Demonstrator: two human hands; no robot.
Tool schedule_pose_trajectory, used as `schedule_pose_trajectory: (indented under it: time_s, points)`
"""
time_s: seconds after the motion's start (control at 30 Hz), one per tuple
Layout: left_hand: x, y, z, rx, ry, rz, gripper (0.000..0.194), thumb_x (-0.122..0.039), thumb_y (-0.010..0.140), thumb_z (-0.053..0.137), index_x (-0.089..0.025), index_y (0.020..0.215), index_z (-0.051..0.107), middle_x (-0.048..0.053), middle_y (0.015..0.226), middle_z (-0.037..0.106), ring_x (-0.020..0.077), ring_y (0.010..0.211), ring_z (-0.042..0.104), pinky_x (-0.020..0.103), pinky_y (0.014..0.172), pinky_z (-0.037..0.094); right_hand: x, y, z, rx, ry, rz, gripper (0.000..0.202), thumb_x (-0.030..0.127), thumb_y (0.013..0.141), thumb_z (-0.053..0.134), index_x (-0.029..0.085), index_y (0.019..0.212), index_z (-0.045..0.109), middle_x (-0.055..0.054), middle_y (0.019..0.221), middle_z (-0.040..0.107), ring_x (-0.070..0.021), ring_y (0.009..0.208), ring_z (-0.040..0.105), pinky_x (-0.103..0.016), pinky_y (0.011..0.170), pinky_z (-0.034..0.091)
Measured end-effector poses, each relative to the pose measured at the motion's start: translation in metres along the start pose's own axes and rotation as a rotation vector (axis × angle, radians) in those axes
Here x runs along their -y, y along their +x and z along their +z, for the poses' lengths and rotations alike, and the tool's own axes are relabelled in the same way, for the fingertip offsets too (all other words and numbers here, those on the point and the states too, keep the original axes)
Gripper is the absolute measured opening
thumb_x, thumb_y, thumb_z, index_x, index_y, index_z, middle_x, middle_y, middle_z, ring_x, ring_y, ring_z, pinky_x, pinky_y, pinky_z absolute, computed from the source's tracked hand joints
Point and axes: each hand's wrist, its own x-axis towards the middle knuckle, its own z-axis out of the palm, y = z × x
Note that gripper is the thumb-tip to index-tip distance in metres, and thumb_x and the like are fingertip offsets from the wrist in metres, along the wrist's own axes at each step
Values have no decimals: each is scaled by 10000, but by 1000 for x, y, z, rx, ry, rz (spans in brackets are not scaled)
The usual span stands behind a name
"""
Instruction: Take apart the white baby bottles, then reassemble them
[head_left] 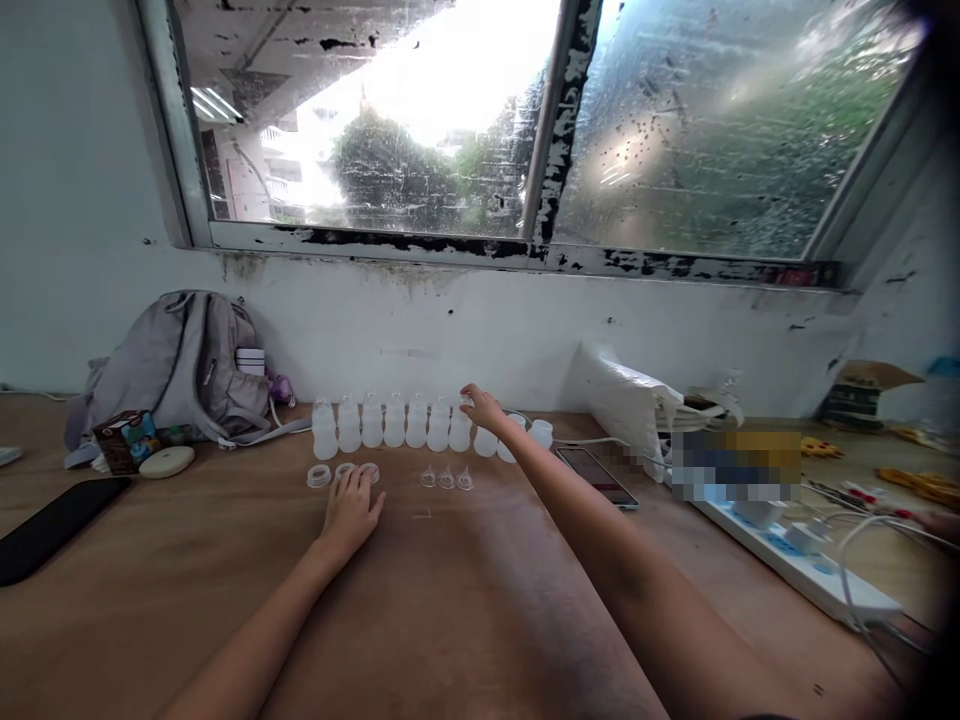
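Note:
Several translucent white bottles (394, 422) stand in a row near the wall. The ones at the left have clear teats on top; those at the right end look open. My right hand (482, 408) is closed at the top of a bottle (460, 432), its fingers round a clear teat. In front of the row, my left hand (351, 512) lies with fingers spread, the fingertips over white rings. Another white ring (319, 476) sits just left of it. Three clear teats (446, 478) stand on the table between my hands.
At the back left are a grey backpack (176, 360), a small box (126, 442) and a round cream object (166, 461); a black item (60, 525) lies nearer. To the right are a phone (596, 476), a white bag (626, 400), a power strip (810, 560) and cables.

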Motion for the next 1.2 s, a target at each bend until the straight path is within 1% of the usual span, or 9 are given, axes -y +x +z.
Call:
schedule_pose_trajectory:
  time_s: [0.27,0.47,0.6,0.73,0.83,0.9,0.97,1.07,1.2]
  points:
    - [16,1,6,17,51,-98,320,-313,786,456,-173,1065,529,137,1128,525,279,1106,402,444,904,296,0,2,-4,12,-8,13,293,204,777,489,200,1070,488,-96,1062,578,-238,1029,469,-365,818,334]
    - [12,3,3,18,-45,-21,183,-314,745,516,-184,849,591,113,1071,548,278,1063,423,433,906,302,-2,-4,-6,-33,48,-9,340,211,764,510,221,1104,516,-88,1056,591,-250,1044,465,-365,829,345]
    - [4,2,1,19,-122,13,115,-298,742,523,-192,743,566,87,992,574,268,1024,449,431,884,330,-1,-13,-11,-140,119,-25,346,218,794,454,195,1138,490,-92,1085,574,-210,1027,489,-322,837,355]
    - [-6,1,-3,17,-216,42,106,-276,776,484,-183,778,534,81,971,571,244,992,476,415,868,356,3,-37,-9,-225,202,-15,327,230,844,312,128,1081,513,-105,957,611,-172,868,560,-284,761,398]
    - [-17,0,-7,24,-291,71,124,-269,821,425,-177,835,507,81,1000,550,197,993,493,341,850,394,1,-70,4,-155,266,-36,340,277,844,300,127,877,603,-49,694,626,-139,602,570,-246,604,425]
    - [-26,-2,-10,45,-401,74,140,-287,834,411,-180,834,501,73,998,547,178,966,513,310,824,415,-4,-94,17,-110,293,-54,302,263,814,354,136,783,626,-31,631,610,-134,564,554,-240,573,422]
    - [-35,-4,-10,92,-625,4,157,-326,818,448,-182,828,508,61,965,561,174,888,545,316,793,434,-9,-114,31,-85,304,-65,204,207,745,451,136,787,638,-33,636,607,-142,584,550,-246,582,423]
    - [-48,-6,-9,162,-1038,-250,227,-374,787,503,-172,889,512,56,941,586,159,794,580,322,747,469,-15,-131,46,-64,310,-86,210,151,667,539,136,851,638,-49,713,603,-147,617,544,-263,616,430]
    - [-60,-8,-8,212,-1280,-442,267,-342,854,410,-157,1023,503,96,1014,599,151,855,602,293,753,495,-15,-131,52,-83,327,-112,163,140,672,546,140,820,614,-78,837,585,-169,725,545,-300,689,429]
